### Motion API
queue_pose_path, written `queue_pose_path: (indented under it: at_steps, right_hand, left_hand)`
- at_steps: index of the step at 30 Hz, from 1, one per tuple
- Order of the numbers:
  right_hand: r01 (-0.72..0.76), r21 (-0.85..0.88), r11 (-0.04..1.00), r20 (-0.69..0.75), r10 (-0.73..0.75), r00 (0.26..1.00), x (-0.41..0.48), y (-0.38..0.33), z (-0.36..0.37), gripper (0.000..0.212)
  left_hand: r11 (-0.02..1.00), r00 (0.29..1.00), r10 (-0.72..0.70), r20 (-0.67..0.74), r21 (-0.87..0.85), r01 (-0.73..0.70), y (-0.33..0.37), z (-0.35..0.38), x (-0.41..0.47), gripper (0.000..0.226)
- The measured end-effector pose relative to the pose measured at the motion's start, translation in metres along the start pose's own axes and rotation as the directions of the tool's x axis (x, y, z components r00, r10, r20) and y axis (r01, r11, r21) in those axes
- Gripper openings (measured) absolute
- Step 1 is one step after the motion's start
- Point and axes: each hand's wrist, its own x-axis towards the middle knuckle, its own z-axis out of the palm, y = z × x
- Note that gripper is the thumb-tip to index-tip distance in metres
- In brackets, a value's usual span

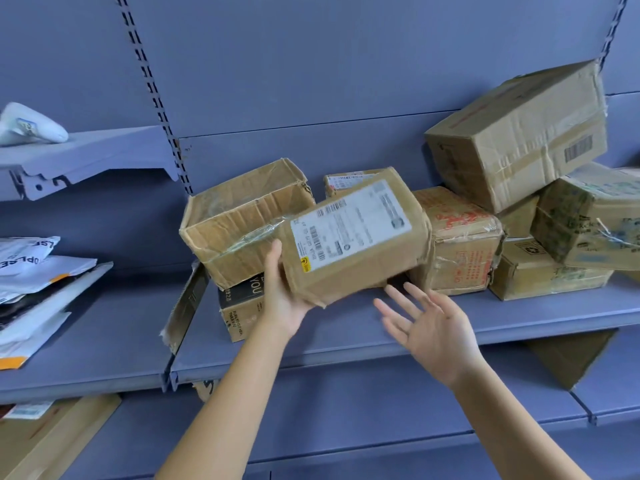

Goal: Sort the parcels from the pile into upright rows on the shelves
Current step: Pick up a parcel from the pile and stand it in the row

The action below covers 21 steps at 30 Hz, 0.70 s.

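Parcels lie in a loose pile along the blue shelf [311, 341] in the head view. The left hand [282, 299] holds a labelled parcel [353, 237] from beneath its lower left corner, thumb up along the side (the other fingers are hidden under the box). The parcel is tilted in the air just above the shelf, in front of the pile, its white shipping label facing up. The right hand [429, 327] is empty, palm up with fingers spread, just below and to the right of the parcel and not touching it.

Behind the parcel on the left, a crumpled open carton [239, 220] sits on a black-and-brown box [242, 306]. On the right stands a red-printed box [460, 237]. Further right, a large carton [519, 133] leans tilted on top of a green-printed box [585, 216] and other cartons. Poly mailers [34, 271] lie stacked on the neighbouring shelf at the left edge.
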Motion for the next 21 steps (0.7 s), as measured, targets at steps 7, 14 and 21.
queue_pose_path:
  at_steps: [7, 14, 21]
  right_hand:
    - [0.333, -0.493, 0.803, 0.3, -0.203, 0.932, 0.005, 0.038, 0.045, 0.141]
    - [0.4, -0.458, 0.794, 0.31, -0.279, 0.909, 0.008, 0.029, 0.047, 0.122]
    - [0.46, -0.513, 0.724, 0.286, -0.361, 0.888, 0.016, 0.019, 0.024, 0.101]
  left_hand:
    - [0.956, 0.949, 0.285, -0.136, -0.029, -0.292, -0.06, 0.045, -0.018, 0.049]
    - [0.936, 0.914, 0.349, -0.207, 0.127, -0.329, -0.078, 0.036, -0.018, 0.111]
    - [0.896, 0.882, 0.414, -0.224, 0.272, -0.351, -0.076, 0.018, -0.004, 0.063]
